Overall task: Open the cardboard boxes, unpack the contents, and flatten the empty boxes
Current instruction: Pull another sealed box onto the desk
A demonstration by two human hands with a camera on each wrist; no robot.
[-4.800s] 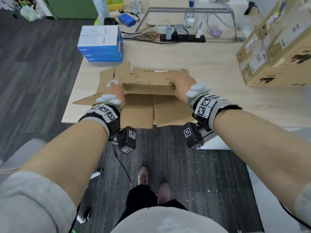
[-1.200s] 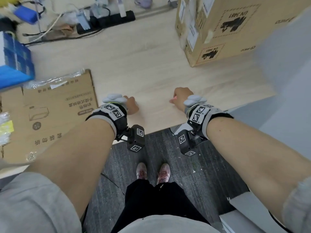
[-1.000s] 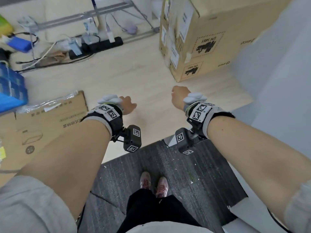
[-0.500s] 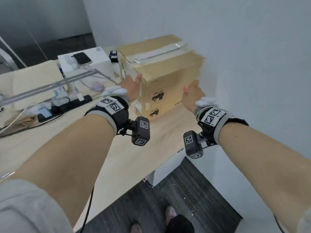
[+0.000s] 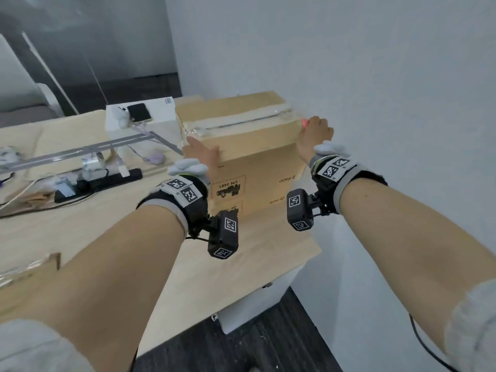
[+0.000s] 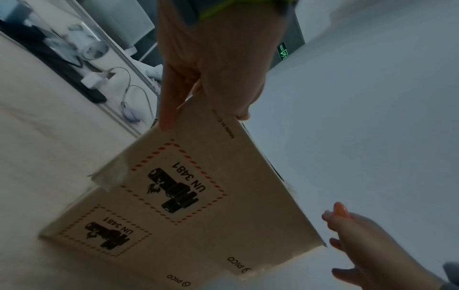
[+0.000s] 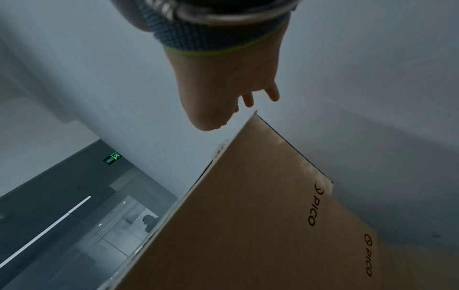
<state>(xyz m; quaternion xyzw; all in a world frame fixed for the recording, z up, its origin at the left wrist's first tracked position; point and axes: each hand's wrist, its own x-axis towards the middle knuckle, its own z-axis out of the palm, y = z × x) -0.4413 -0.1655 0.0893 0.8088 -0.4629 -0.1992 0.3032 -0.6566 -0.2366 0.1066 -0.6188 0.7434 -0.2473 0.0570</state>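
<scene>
Two sealed brown cardboard boxes stand stacked at the table's right end, against the wall. The top box [image 5: 241, 140] has a strip of tape along its lid and sits on the lower box [image 5: 255, 208]. My left hand [image 5: 200, 154] lies over the top box's near left corner, fingers straight on the lid and thumb [image 6: 166, 117] along the front edge. My right hand [image 5: 315, 132] is at the top box's right corner with fingers loosely spread; in the right wrist view the right hand [image 7: 223, 88] hangs just off the top box [image 7: 248, 215] without clear contact.
A white wall [image 5: 375, 103] runs close along the right of the boxes. The wooden table [image 5: 80, 224] carries a power strip [image 5: 99, 183] with cables, a metal stand [image 5: 94, 149], a white box [image 5: 145, 119] with a phone, and flattened cardboard [image 5: 32, 267] at the left edge.
My view swung right from the flattened box to the stacked boxes. Both hands rose from the table's front edge, reached forward, and now sit at the top box's upper corners.
</scene>
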